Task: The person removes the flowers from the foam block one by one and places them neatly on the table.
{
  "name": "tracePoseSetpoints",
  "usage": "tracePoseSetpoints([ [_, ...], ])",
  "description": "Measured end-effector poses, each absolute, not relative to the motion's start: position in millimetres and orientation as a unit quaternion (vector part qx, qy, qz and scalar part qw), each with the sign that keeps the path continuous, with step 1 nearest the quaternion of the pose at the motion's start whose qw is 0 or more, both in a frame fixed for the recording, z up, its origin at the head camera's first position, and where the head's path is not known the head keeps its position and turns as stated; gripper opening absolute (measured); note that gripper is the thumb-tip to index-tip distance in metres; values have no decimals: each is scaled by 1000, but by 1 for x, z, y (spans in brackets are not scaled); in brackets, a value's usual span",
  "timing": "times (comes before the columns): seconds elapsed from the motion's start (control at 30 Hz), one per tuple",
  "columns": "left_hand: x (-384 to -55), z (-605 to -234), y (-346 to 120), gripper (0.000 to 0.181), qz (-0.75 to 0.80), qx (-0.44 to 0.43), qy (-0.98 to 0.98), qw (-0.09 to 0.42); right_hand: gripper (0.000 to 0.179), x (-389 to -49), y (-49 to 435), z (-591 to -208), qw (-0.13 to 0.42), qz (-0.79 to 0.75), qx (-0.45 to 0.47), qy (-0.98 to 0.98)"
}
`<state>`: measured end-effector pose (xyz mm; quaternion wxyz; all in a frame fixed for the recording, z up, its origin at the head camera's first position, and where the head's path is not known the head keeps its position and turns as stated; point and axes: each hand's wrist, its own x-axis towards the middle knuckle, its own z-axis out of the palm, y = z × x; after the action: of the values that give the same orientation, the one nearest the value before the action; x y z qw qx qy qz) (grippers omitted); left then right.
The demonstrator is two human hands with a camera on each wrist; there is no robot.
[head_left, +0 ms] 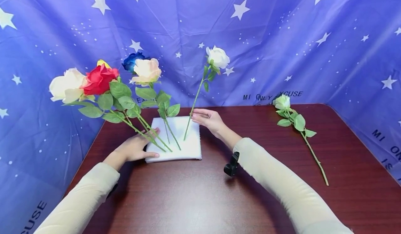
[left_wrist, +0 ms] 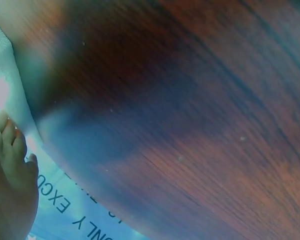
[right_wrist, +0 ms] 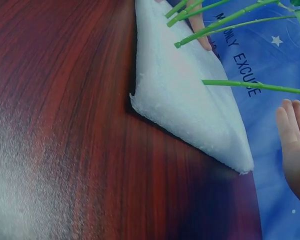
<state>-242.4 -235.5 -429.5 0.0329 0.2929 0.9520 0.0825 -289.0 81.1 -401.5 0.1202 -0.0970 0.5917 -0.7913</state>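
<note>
A white foam block (head_left: 191, 150) lies on the table with several artificial roses standing in it. My left hand (head_left: 133, 147) rests on its left side, fingers spread around the stems; the left wrist view catches only part of that hand (left_wrist: 12, 170). Upright at the block's right is a white rose (head_left: 218, 57). Beside its stem (right_wrist: 255, 86) is my right hand (head_left: 211, 121), with fingers (right_wrist: 289, 122) fairly straight; whether they touch the stem is hard to tell. Leaning left are a red rose (head_left: 99, 79), a cream rose (head_left: 67, 86), a pale pink rose (head_left: 146, 70) and a blue rose (head_left: 133, 62).
Another white rose (head_left: 282, 102) lies on the right side of the dark wooden table (head_left: 188, 199), its stem pointing toward the front. A yellow bloom (head_left: 103, 64) shows partly behind the red rose. A blue star-patterned cloth (head_left: 188, 18) hangs behind and beside the table.
</note>
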Motion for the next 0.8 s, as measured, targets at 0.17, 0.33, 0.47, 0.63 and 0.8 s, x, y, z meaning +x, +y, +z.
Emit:
tracePoseSetpoints([
  [0.17, -242, -427, -236, 92, 78, 297, 951, 27, 42, -290, 74, -403, 124, -792, -91, 590],
  [0.33, -244, -424, -236, 94, 80, 293, 952, 40, 42, -291, 69, -404, 133, -795, -91, 584],
  [0.47, -244, -423, -235, 95, 81, 293, 952, 45, 42, -292, 66, -406, 136, -797, -87, 582],
  [0.63, -242, -424, -235, 94, 85, 294, 951, 38, 43, -292, 62, -408, 141, -797, -72, 583],
  [0.8, -241, -426, -234, 93, 83, 295, 951, 33, 44, -291, 61, -410, 142, -796, -67, 584],
])
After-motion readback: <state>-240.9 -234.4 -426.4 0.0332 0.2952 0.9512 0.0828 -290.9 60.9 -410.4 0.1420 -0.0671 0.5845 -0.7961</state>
